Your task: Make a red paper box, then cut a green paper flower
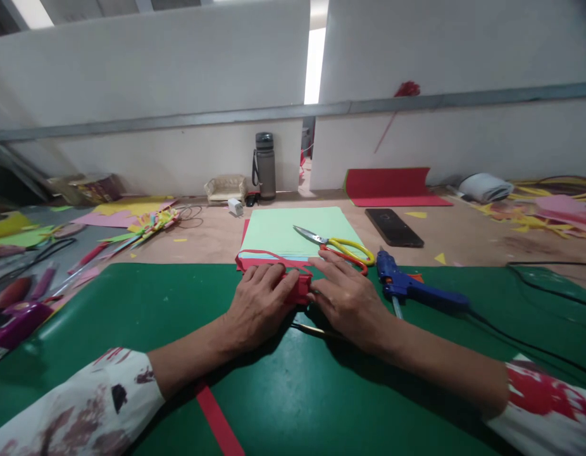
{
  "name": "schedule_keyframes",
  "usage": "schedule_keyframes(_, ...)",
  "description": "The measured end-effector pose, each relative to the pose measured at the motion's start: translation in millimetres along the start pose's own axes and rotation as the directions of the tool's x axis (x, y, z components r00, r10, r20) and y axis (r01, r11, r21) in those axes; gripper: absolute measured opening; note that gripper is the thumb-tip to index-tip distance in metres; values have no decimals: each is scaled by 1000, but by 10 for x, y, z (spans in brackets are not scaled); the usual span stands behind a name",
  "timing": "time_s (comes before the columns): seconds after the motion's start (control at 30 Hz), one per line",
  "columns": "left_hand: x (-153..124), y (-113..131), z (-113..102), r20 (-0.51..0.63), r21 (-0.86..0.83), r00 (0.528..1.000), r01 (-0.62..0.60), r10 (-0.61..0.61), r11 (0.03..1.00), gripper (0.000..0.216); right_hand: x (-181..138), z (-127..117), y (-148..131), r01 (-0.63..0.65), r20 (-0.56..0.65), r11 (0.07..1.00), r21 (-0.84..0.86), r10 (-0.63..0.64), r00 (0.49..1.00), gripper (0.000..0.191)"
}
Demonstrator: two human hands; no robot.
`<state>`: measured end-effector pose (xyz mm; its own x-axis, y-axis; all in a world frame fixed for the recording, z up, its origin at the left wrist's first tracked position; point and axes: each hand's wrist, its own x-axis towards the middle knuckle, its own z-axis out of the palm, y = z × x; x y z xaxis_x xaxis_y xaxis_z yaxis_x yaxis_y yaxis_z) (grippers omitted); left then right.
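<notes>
A small folded piece of red paper [300,290] lies between my two hands on the green mat [283,399]. My left hand [262,301] is closed over its left part, the thumb pressed along it. At its right end, the thumb and fingertips of my right hand [352,297] close on it, partly hidden. A thin red strip [269,254] curls up just behind my left fingers. Below the hands lies a slim stick-like tool [312,329], one end covered by my right hand. Another red paper strip [219,421] runs out from under my left forearm.
Scissors [331,240] with yellow and orange handles rest on pale green sheets [293,221]. A blue glue gun [411,288] with its cord lies right of my right hand, a phone [393,228] behind it. A grey bottle [265,166] stands at the back; paper scraps [150,221] lie left.
</notes>
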<state>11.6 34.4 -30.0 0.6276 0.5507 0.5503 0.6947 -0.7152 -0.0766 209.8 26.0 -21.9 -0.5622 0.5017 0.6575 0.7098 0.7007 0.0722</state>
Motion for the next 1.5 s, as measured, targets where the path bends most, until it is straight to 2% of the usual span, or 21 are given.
schedule_keyframes(0.23, -6, 12, -8, 43, -8, 999, 31, -30, 999, 35, -3, -41, -34, 117, 6, 980, -160, -117, 993, 17)
schedule_keyframes(0.47, -14, 11, 10, 58, -39, 997, 53, -51, 998, 35, 8, -97, -23, 271, 30, 920, -281, -274, 961, 27)
schedule_keyframes(0.6, -19, 0, 16, 70, -59, 997, 47, -43, 997, 36, 10, -120, -5, 300, 68, 910, -285, -294, 954, 33)
schedule_keyframes(0.8, -25, -16, 18, 65, -83, 997, 47, -41, 995, 37, 3, -122, 13, 263, 73, 950, -166, -254, 964, 34)
schedule_keyframes(1.03, -15, -7, 7, 70, -71, 997, 41, -36, 997, 34, 14, -94, 21, 271, 90, 936, -223, -257, 962, 33)
schedule_keyframes(1.13, -8, -11, 0, 73, -53, 997, 18, -14, 998, 32, 7, -74, 30, 241, 122, 951, -195, -220, 968, 31)
schedule_keyframes(1.2, -8, -21, -2, 76, -48, 997, 0, 4, 999, 31, 5, -68, 43, 166, 167, 978, -124, -144, 975, 29)
schedule_keyframes(1.27, -11, -37, 2, 65, -52, 998, -14, 17, 999, 33, 18, -72, 62, -35, 201, 999, -15, 37, 979, 23)
schedule_keyframes(1.3, -14, -47, 6, 55, -56, 998, -18, 21, 998, 34, 35, -75, 72, -186, 219, 980, 67, 167, 961, 17)
schedule_keyframes(1.33, -16, -56, 11, 42, -59, 999, -21, 23, 998, 36, 57, -77, 82, -353, 245, 919, 174, 307, 920, 10)
schedule_keyframes(1.37, -17, -65, 16, 30, -59, 999, -21, 23, 998, 36, 84, -76, 91, -517, 293, 799, 307, 438, 850, 14)
schedule_keyframes(1.4, -17, -71, 21, 17, -57, 1000, -20, 21, 998, 36, 114, -70, 97, -646, 369, 627, 436, 530, 764, 25)
schedule_keyframes(1.43, -17, -76, 26, 5, -54, 1000, -18, 18, 998, 35, 143, -59, 100, -722, 459, 440, 533, 567, 684, 33)
schedule_keyframes(1.47, -15, -78, 31, -3, -52, 1000, -18, 17, 998, 35, 170, -43, 100, -758, 536, 279, 590, 566, 626, 36)
schedule_keyframes(1.5, -12, -77, 37, -13, -50, 1000, -19, 19, 999, 34, 192, -25, 95, -771, 591, 167, 615, 550, 590, 35)
